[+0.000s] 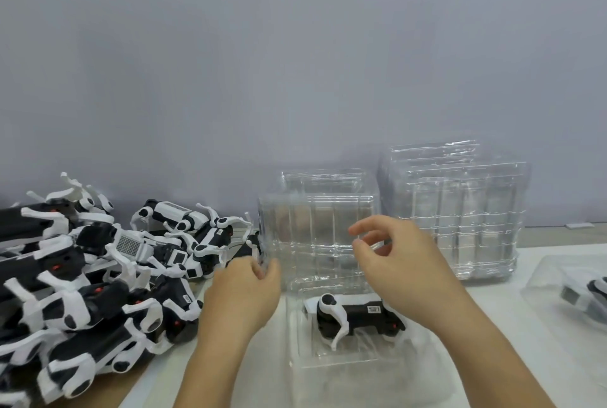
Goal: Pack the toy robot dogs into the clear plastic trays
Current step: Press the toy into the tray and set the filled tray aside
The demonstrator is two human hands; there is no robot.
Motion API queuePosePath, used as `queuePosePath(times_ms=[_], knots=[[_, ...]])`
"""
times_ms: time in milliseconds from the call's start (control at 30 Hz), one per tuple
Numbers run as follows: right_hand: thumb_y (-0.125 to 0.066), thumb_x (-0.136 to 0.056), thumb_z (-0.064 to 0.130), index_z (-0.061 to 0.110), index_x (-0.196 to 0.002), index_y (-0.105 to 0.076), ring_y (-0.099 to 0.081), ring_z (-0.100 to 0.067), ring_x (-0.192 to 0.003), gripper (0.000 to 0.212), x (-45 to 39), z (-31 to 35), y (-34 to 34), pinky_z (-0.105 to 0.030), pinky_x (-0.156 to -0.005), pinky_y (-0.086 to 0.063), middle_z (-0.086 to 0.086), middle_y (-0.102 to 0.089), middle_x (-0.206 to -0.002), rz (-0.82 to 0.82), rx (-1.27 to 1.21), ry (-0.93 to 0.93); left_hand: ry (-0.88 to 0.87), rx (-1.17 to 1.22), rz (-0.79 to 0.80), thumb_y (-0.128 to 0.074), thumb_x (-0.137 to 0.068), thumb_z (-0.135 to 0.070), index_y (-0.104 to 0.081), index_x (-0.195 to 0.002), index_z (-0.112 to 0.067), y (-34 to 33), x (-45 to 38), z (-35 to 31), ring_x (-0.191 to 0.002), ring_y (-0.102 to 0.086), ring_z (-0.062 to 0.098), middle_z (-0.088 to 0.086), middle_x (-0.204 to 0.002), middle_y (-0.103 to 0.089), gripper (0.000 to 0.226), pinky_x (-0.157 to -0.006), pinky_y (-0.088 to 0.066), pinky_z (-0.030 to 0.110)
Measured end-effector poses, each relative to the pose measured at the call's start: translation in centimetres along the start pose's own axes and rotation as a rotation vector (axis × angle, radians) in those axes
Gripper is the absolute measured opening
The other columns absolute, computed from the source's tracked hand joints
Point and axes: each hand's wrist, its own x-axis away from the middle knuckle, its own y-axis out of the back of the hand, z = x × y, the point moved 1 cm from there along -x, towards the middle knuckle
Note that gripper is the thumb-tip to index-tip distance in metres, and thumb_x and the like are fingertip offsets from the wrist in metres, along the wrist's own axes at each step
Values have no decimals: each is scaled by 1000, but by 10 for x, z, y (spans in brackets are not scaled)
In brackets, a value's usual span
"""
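Note:
A black-and-white toy robot dog (356,317) lies on its side in a clear plastic tray (331,361) on the table in front of me. Above it a second clear tray (315,237) stands upright. My left hand (243,296) pinches that upright tray's left edge. My right hand (404,263) is at its right side with fingers loosely curled; whether they grip the plastic is unclear. A heap of several more toy robot dogs (98,276) covers the table to the left.
Stacks of clear trays stand against the wall: a tall one (460,217) at the right and a lower one (323,179) behind the upright tray. At the far right edge lies a packed tray (571,292) with a dog in it.

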Motion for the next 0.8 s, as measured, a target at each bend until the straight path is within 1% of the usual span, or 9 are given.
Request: queuePosePath(times_ms=[100, 200, 300, 400, 467, 533, 600, 667, 800], knots=[[-59, -93, 29, 39, -100, -66, -61, 0, -77, 14, 1, 0, -3, -17, -62, -43, 17, -63, -93, 7, 6, 11, 66, 140, 230, -43, -101, -46, -54, -76, -8, -6, 4, -3, -48, -69, 21, 6, -56, -70, 46, -45, -48, 22], [-59, -93, 29, 39, -98, -66, -61, 6, -70, 14, 1, 1, -7, -10, -54, -41, 16, -64, -88, 21, 13, 30, 49, 236, 338, -41, -104, -42, -55, -81, -4, -10, 9, -10, -48, -68, 23, 9, -53, -67, 47, -40, -45, 20], [-60, -92, 28, 37, -95, -68, -61, 5, -66, 13, 2, 4, -12, -9, -51, -43, 15, -65, -78, 22, 7, 57, 22, 359, 456, -40, -106, -38, -60, -90, -2, -15, 13, -14, -58, -73, 23, 12, -64, -72, 45, -47, -51, 23], [-60, -91, 26, 35, -91, -69, -61, 5, -67, 13, 3, 6, -17, -8, -54, -42, 18, -66, -72, 25, 19, 75, -18, 507, 632, -39, -107, -27, -68, -103, -3, -24, 15, -16, -83, -76, 20, 11, -88, -77, 38, -59, -57, 27], [-59, -91, 25, 34, -91, -69, -61, 6, -68, 14, 4, 6, -20, -7, -54, -43, 19, -65, -70, 47, 13, 72, -53, 560, 774, -39, -106, -23, -74, -108, -15, -29, 17, -15, -102, -73, 18, 5, -107, -76, 36, -72, -60, 32], [-57, -92, 24, 36, -94, -68, -62, 7, -67, 16, 5, 5, -22, -7, -52, -43, 14, -65, -70, 78, 11, 62, -95, 567, 840, -41, -106, -24, -74, -109, -27, -33, 19, -14, -109, -70, 13, -5, -114, -75, 33, -88, -58, 33], [-55, -93, 24, 37, -99, -66, -63, 7, -68, 18, 6, 3, -25, -7, -51, -43, 11, -66, -77, 127, 15, 47, -131, 553, 833, -43, -105, -28, -73, -109, -33, -33, 19, -14, -107, -70, 9, -11, -113, -74, 30, -91, -56, 31], [-54, -94, 27, 39, -108, -63, -64, 4, -71, 21, 6, 1, -28, -9, -52, -44, 12, -63, -90, 184, 33, 26, -157, 513, 765, -43, -105, -33, -72, -108, -35, -32, 16, -12, -102, -71, 10, -11, -109, -75, 29, -87, -56, 27], [-54, -95, 38, 42, -125, -55, -60, -3, -99, 31, 8, -2, -34, -20, -78, -49, 11, -55, -121, 308, 112, 4, -83, 487, 414, -50, -102, -26, -72, -101, -24, -28, 5, -4, -81, -74, 10, -5, -92, -77, 23, -75, -53, 28]])
